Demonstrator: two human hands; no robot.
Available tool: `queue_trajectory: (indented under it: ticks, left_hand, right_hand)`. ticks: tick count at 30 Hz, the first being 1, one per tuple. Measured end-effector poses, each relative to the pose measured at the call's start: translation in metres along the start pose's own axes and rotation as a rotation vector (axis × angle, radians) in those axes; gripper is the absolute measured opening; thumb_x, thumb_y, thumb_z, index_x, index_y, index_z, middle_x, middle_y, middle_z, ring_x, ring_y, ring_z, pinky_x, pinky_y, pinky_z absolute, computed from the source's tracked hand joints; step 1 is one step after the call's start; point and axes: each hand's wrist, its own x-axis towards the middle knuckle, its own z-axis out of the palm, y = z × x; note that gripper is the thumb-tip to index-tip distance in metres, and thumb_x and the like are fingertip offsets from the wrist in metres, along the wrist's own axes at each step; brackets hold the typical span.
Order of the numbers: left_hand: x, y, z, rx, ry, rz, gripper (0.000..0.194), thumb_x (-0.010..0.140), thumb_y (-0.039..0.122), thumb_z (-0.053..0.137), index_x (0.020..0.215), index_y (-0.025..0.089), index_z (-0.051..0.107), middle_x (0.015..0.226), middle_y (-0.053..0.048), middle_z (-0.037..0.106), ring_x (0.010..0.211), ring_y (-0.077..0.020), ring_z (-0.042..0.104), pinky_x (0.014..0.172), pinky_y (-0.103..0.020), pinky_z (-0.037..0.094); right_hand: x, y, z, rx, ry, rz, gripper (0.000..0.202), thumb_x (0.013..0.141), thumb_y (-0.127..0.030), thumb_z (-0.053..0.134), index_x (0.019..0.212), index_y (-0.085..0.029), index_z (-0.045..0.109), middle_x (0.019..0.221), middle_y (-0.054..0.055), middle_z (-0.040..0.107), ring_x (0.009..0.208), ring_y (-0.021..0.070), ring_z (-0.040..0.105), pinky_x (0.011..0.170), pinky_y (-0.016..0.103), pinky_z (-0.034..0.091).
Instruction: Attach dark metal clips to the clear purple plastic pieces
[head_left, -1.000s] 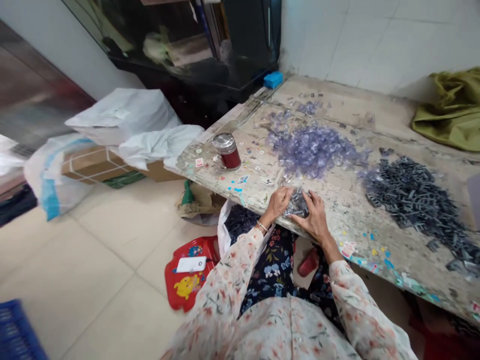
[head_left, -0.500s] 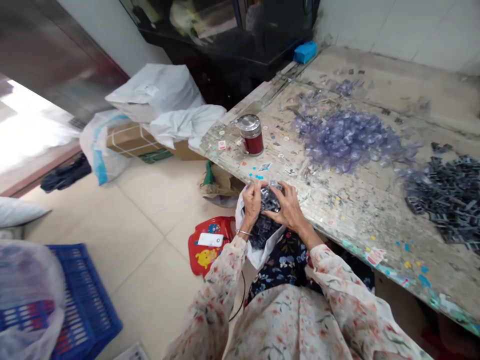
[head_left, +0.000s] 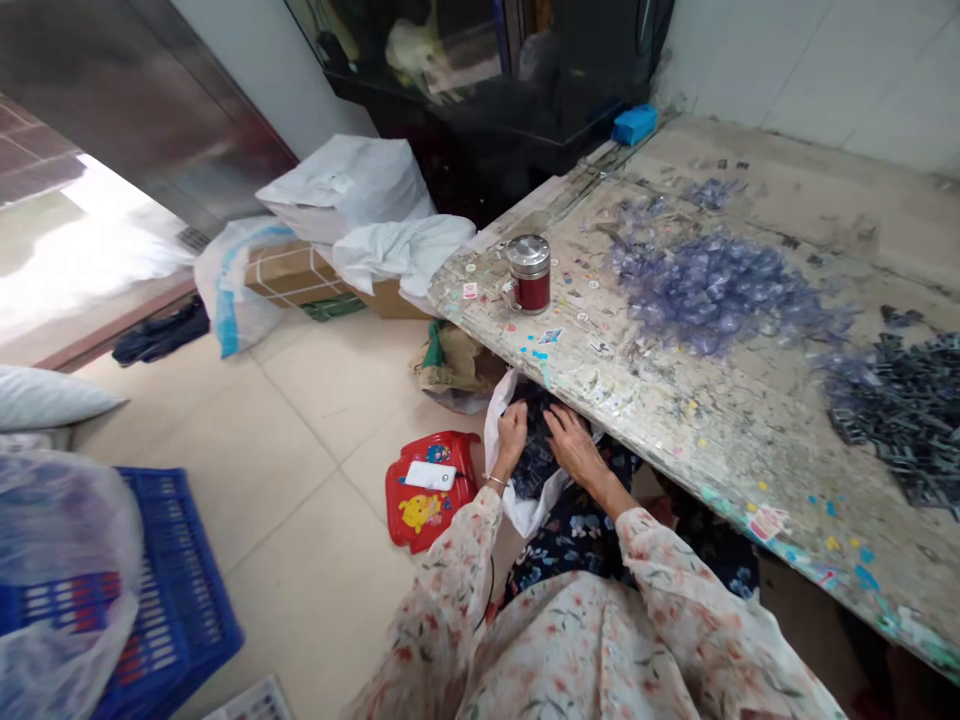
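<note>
A white bag [head_left: 528, 517] full of small dark plastic pieces [head_left: 534, 465] stands with its mouth gaping at the table's near edge. Inside its left rim is my left hand [head_left: 513, 437], fingers curled in; whatever they may hold is hidden. On the opposite side my right hand [head_left: 574, 445] reaches over the pieces, its fingers apart and their tips among them. On the tabletop lie a heap of clear purplish plastic pieces [head_left: 712, 290] and, to the right, a pile of dark plastic pieces [head_left: 911, 410].
A red-and-silver lidded mug [head_left: 531, 275] stands on the worn table [head_left: 645, 400]. Left of my legs is a red stool [head_left: 442, 515] with a white phone [head_left: 430, 475] on it. Blue crates [head_left: 180, 570] and white sacks [head_left: 349, 185] sit farther left.
Both hands have gone down from the table edge into the bag, and the handful of dark pieces between them is no longer seen there. The view has shifted slightly left.
</note>
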Motion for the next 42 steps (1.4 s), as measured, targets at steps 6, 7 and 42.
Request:
queue_trajectory:
  ticks: [6,7,42]
  left_hand:
    - [-0.064,-0.028,0.027,0.713,-0.277,0.212,0.073,0.086,0.047,0.057,0.147,0.013,0.037,0.152,-0.019,0.039,0.141,-0.0361,0.033,0.113,-0.056,0.025]
    - [-0.067,-0.032,0.033,0.82,-0.279,0.256,0.073,0.088,0.045,0.053,0.15,0.013,0.032,0.153,-0.02,0.036,0.141,-0.0362,0.032,0.113,-0.057,0.025]
    - [-0.054,-0.007,0.068,0.914,-0.633,0.461,0.055,0.081,0.028,0.056,0.136,0.02,0.053,0.143,-0.014,0.052,0.136,-0.0339,0.043,0.112,-0.057,0.033]
  right_hand:
    - [-0.048,0.014,0.002,-0.05,-0.253,0.262,0.054,0.091,-0.015,0.047,0.144,-0.015,0.041,0.143,0.017,0.048,0.129,0.0284,0.046,0.105,0.043,0.041]
    - [-0.052,0.016,0.005,-0.069,-0.309,0.308,0.058,0.089,-0.013,0.047,0.146,-0.015,0.039,0.144,0.018,0.047,0.129,0.0288,0.047,0.104,0.043,0.041]
    - [-0.143,-0.008,-0.083,0.378,-0.166,0.423,0.023,0.091,-0.019,0.049,0.1,-0.023,0.07,0.105,0.005,0.068,0.105,0.0192,0.061,0.095,0.029,0.044]
